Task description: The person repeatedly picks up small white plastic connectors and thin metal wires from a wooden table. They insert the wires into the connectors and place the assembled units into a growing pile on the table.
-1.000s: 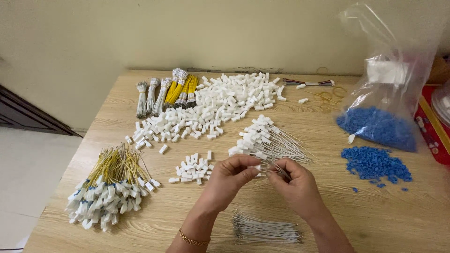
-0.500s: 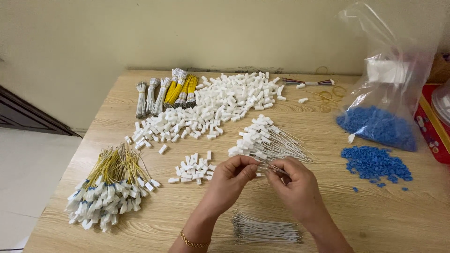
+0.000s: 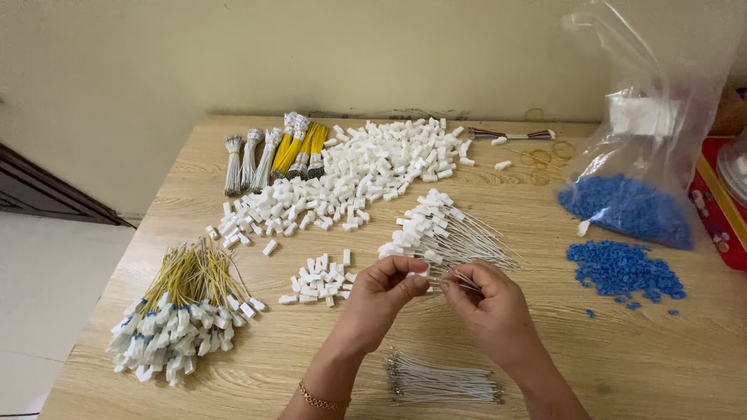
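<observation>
Fig., left to right. Done so far, by my reading: my heap of yellow wires with white housings [image 3: 183, 319] at the table's left edge, plus a fan of grey wires already capped in white [image 3: 436, 233] just beyond my hands. Left to do, judging by stock: a small pile of loose white housings [image 3: 319, 276] near my left hand, the big white drift [image 3: 366, 175] toward the wall, tied bundles of grey and yellow wires [image 3: 272, 152] at back left, and a bare grey-wire bundle [image 3: 442, 383] lying close to me (approx. more undone than done). My left hand [image 3: 381, 299]: fingers pinched narrow on a small white housing [image 3: 421, 275], thumb against forefinger. My right hand [image 3: 494, 311]: fingers closed tight on thin grey wires [image 3: 463, 278], tips aimed at the housing; whether a wire is seated I cannot tell. Far right: blue pellets, loose [image 3: 622, 268] and in a clear bag [image 3: 638, 155], untouched.
</observation>
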